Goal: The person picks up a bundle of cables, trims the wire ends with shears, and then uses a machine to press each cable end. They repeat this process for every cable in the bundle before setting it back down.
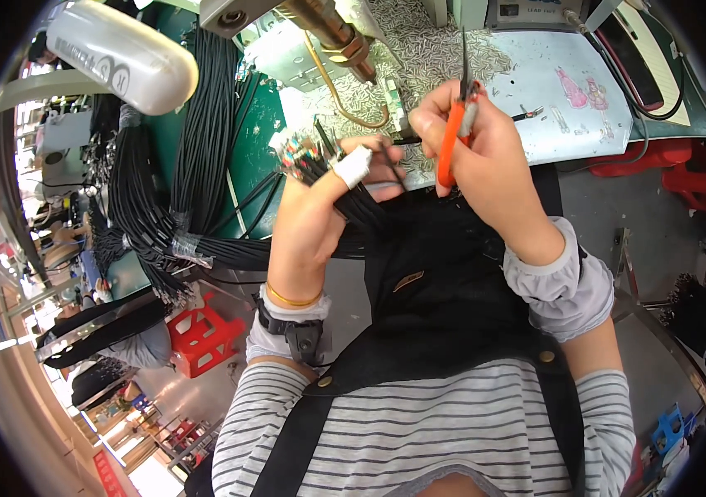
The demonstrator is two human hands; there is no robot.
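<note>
My left hand (311,217), with white tape (354,166) round the thumb, is closed on a bundle of black cables (361,205). Their stripped ends show small coloured wires (296,152) above the hand. My right hand (498,161) grips an orange-handled tool (450,151) with a thin dark pointed tip facing away from me. Its exact kind is unclear. A dark strand runs near my left fingertips, and the two hands are close together but apart. My right palm hides part of the tool.
Small silvery pieces (427,62) cover the bench beneath a metal machine head (353,58). More black cable bundles (204,124) hang over the green bench at left. A white cylinder (125,58) hangs upper left. Red stools (204,335) stand at both sides.
</note>
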